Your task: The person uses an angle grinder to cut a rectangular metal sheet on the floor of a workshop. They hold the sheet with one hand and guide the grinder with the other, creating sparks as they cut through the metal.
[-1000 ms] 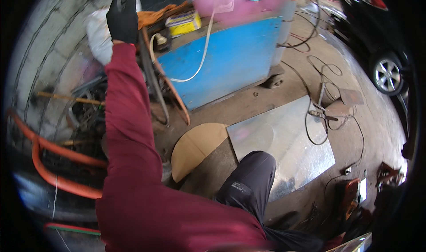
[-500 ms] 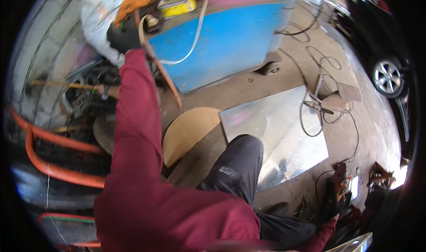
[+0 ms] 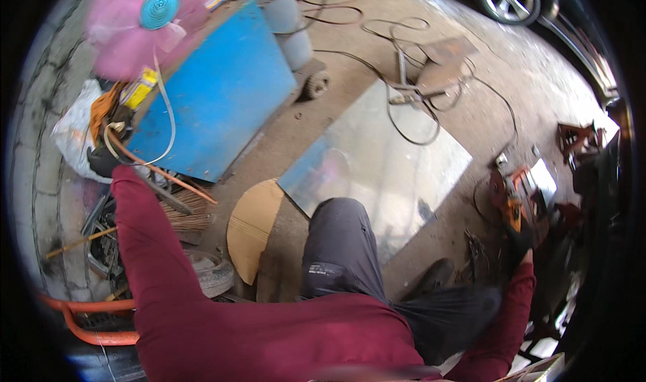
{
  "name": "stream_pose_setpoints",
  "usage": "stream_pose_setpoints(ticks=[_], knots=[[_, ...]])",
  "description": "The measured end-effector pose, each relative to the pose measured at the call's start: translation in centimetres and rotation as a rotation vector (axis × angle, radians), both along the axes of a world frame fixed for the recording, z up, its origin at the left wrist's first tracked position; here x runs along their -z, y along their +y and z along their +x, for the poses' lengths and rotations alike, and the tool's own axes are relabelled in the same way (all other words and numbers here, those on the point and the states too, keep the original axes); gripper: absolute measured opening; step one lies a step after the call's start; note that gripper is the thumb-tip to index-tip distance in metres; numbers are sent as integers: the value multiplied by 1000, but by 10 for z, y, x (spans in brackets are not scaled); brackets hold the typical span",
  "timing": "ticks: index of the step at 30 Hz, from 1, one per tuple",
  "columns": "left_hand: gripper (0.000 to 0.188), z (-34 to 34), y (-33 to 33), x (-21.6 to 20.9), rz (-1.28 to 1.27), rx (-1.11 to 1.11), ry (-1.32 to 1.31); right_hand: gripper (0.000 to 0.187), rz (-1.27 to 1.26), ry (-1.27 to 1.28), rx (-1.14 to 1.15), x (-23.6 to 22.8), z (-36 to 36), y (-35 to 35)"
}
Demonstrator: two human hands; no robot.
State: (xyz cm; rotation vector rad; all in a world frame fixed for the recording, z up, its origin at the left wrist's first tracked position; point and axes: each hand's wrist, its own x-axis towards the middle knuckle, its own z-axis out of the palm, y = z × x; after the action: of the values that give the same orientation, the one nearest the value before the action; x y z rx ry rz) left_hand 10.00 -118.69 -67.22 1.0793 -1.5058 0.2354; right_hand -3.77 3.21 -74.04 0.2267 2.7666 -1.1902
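My left hand (image 3: pixel 102 161), in a black glove, reaches far out to the left beside a white plastic bag (image 3: pixel 73 133) and an orange cloth (image 3: pixel 101 109). Its fingers are hidden, so what it touches does not show. Low on the right, my right hand (image 3: pixel 520 241), also gloved in black, is closed around the rear of a red and yellow power tool (image 3: pixel 514 214) near the floor. A shiny metal sheet (image 3: pixel 383 153) lies flat in front of my bent knee. Beside its left corner is a rounded piece of brown cardboard (image 3: pixel 252 224).
A blue cabinet (image 3: pixel 215 93) bears a pink fan (image 3: pixel 159 10) and a yellow box (image 3: pixel 139 88). Black cable (image 3: pixel 417 142) loops over the sheet's far corner. A broom (image 3: pixel 185 214) and tire (image 3: pixel 210 274) lie left; red metal stands (image 3: pixel 579 140) and a black car (image 3: pixel 565 32) are right.
The view has swung toward the right, and the fan now shows in full. My left hand sits lower and farther left in view. My right hand and the power tool appear higher.
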Motion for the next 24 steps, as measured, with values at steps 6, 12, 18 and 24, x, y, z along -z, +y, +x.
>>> stream_pose_setpoints(ticks=[6,12,18,24], knots=[[109,35,-50,-98,296,-65,-88,52,-165,-89,-125,66,-46,31],[93,7,79,-40,-348,217,-327,61,-158,-167,-258,101,-115,22],[55,-69,393,109,829,580,-488,63,-4,-220,-343,108,-158,33],[43,-27,500,170,344,778,-1474,53,-209,-321,-371,180,-181,47]])
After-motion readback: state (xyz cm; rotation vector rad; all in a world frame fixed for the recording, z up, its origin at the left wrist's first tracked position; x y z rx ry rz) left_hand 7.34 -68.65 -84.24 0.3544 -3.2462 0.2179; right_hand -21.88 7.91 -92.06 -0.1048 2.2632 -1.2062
